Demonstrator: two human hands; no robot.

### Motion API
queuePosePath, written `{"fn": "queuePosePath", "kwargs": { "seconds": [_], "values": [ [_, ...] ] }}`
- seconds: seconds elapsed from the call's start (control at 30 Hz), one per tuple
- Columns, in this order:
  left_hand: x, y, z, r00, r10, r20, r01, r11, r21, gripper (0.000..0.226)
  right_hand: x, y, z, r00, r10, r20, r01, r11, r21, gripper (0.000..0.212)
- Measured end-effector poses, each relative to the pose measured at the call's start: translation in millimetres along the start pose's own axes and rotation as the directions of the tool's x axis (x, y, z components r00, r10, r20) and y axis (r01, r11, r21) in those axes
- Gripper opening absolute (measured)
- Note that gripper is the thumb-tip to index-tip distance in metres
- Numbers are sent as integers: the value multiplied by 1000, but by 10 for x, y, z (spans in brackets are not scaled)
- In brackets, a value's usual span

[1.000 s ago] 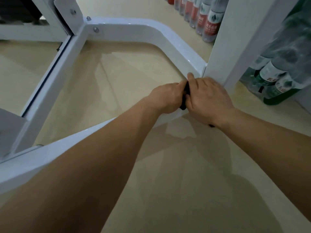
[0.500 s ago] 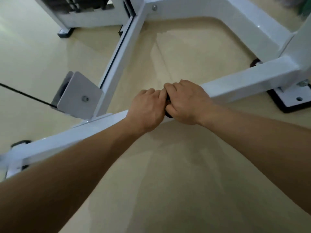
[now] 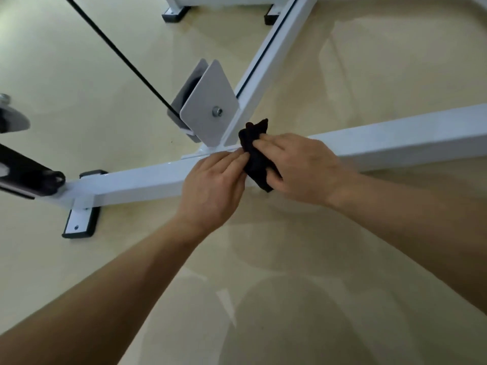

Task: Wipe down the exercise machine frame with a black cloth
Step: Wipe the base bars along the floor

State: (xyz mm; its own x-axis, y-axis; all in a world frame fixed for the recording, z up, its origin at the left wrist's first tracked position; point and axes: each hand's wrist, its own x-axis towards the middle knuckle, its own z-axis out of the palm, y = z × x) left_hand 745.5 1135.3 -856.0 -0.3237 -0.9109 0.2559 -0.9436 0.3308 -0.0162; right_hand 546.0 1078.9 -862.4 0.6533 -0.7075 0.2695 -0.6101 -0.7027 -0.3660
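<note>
Much of the black cloth (image 3: 257, 159) is covered by the right hand (image 3: 303, 167), and the frame bar (image 3: 137, 183) beneath both hands is hidden. The bar is cut off at the right edge. The pulley inside the white bracket (image 3: 210, 114) is mostly concealed. A dark padded part (image 3: 23, 175) is cropped at the left edge.

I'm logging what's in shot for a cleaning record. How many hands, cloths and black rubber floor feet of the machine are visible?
Hands: 2 (left hand, right hand)
Black cloth: 1
Black floor feet: 4 ()
Total: 7
</note>
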Motion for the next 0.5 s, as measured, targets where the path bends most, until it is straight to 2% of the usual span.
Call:
{"fn": "queuePosePath", "kwargs": {
  "seconds": [0.07, 0.2, 0.27, 0.4, 0.5],
  "values": [
    [-75, -12, 6, 999, -46, 17, 46, 998, -50, 32, -140, -144, 136, 997, -39, -59, 40, 999, 13, 47],
    [-264, -259, -84, 996, -83, 32, 85, 993, -82, 36, -18, -333, 260, 1000, 6, -8, -5, 993, 120, 49],
    [-359, -443, -148, 986, -162, 35, 165, 979, -118, 45, 197, -471, 281, 999, 43, 15, -45, 989, 141, 44],
    [-592, -783, -198, 978, -208, -7, 204, 962, -181, 53, 556, -908, 518, 998, -40, 42, 37, 997, 73, 27],
    [-742, -1072, -206, 987, -162, -15, 159, 981, -107, 55, 728, -1162, 765, 998, -34, 47, 31, 998, 57, 41]
  ]
}}
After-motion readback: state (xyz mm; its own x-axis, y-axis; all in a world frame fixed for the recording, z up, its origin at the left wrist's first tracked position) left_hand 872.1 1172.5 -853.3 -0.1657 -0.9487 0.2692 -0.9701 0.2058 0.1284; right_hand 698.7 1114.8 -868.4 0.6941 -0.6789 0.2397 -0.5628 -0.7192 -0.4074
